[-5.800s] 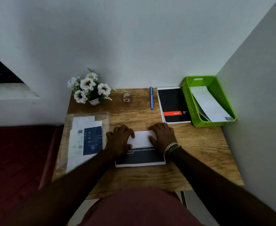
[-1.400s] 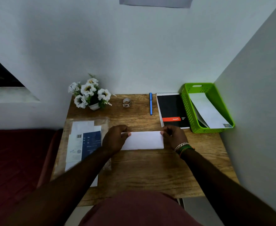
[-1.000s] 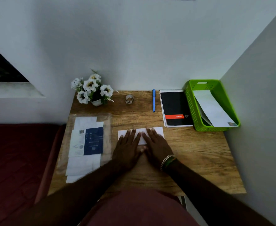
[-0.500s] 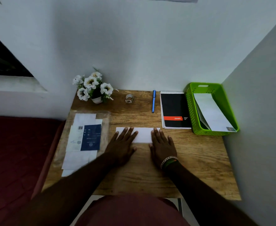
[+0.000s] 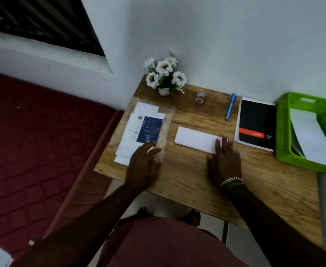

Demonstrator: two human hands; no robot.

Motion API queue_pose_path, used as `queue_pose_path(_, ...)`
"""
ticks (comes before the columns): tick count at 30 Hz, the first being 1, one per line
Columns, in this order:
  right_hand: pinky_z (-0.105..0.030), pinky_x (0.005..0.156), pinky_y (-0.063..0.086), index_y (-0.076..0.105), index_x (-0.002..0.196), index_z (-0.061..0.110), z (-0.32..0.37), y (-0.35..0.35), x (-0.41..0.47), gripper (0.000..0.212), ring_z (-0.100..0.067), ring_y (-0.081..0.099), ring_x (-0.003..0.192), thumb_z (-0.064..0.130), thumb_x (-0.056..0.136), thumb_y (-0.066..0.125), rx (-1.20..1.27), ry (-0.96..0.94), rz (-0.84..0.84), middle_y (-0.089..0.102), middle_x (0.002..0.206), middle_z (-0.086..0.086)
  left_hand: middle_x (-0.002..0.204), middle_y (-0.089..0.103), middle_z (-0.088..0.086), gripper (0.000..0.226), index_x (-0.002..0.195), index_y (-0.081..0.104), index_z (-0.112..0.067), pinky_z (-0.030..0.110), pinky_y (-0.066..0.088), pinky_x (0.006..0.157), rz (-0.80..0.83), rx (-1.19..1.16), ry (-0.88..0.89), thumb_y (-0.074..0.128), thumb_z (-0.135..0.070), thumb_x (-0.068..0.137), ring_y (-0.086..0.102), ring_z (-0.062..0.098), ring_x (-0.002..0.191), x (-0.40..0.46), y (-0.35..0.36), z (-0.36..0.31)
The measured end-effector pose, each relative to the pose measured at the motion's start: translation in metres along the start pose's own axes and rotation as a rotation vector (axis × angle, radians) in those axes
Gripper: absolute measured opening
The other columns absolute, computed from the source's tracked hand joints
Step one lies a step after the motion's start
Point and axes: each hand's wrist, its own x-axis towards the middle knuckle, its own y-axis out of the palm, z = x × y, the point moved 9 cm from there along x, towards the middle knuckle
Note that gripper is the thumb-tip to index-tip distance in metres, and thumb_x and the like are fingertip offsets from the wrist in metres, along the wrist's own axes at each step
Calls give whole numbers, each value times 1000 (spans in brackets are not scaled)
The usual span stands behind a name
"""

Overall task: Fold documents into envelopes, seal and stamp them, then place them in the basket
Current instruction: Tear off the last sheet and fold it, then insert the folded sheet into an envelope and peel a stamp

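A small wooden table (image 5: 187, 170) with a visible grain sits pushed into a white corner, walls closing its far and right edges; its left edge meets a dark red quilted mattress (image 5: 33, 151). The widest bare stretch of tabletop is the near half, around and between the two forearms.

The folded document (image 5: 195, 139), a flat white paper rectangle, lies mid-table, its long sides slightly slanted. The right hand (image 5: 224, 160) lies flat with straight, spread fingers, fingertips pressing the document's right end. The left hand (image 5: 143, 166) reaches to the stack of envelopes (image 5: 139, 132) in a glossy clear plastic sleeve at the left edge; its fingers are loosely extended on the sleeve's near end, grasping nothing that can be made out.

At the right edge stands the bright green perforated plastic basket (image 5: 282, 132), holding white envelopes propped aslant. Just left of it lies a black notebook (image 5: 254, 122) with a red band, then a blue pen (image 5: 230, 106). Along the far edge stand a small roll (image 5: 200, 97) and a pot of white flowers (image 5: 165, 78).
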Motion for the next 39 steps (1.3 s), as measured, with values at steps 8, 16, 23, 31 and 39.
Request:
queue_pose_path(8,-39,77,50,72,90,16,202,-1,-50,19,-25,58,90,27,86,58,240,-590,-83,68,96,-6,156,43,9,62,143,53,-13,42,32,119,123,74,-94,56,-44,89,38,27,145,-22,-55,112)
queue_pose_path(16,-37,69,49,74,99,16,272,42,-56,22,-28,61,81,28,88,60,150,-365,-54,66,89,-6,150,51,3,53,136,60,-20,44,44,107,234,106,-42,54,-34,86,48,24,134,-3,-64,138)
queue_pose_path(23,-38,84,52,68,118,10,270,48,-54,32,-32,62,98,23,90,62,203,-196,-43,65,112,-12,141,59,-1,33,127,67,-21,43,48,100,247,80,9,54,-23,97,54,23,126,9,-70,148)
queue_pose_path(31,-38,102,45,45,145,29,276,57,-41,51,-29,52,129,33,95,55,149,-55,93,36,158,-3,128,67,-2,28,121,69,-20,38,49,99,175,-14,-41,57,-17,96,59,20,115,15,-77,152)
queue_pose_path(39,-36,94,50,55,133,39,278,53,-31,35,-22,60,121,38,98,51,8,-45,113,38,156,8,143,51,-7,63,138,56,-29,36,46,99,357,177,28,70,-55,82,50,19,124,12,-66,149)
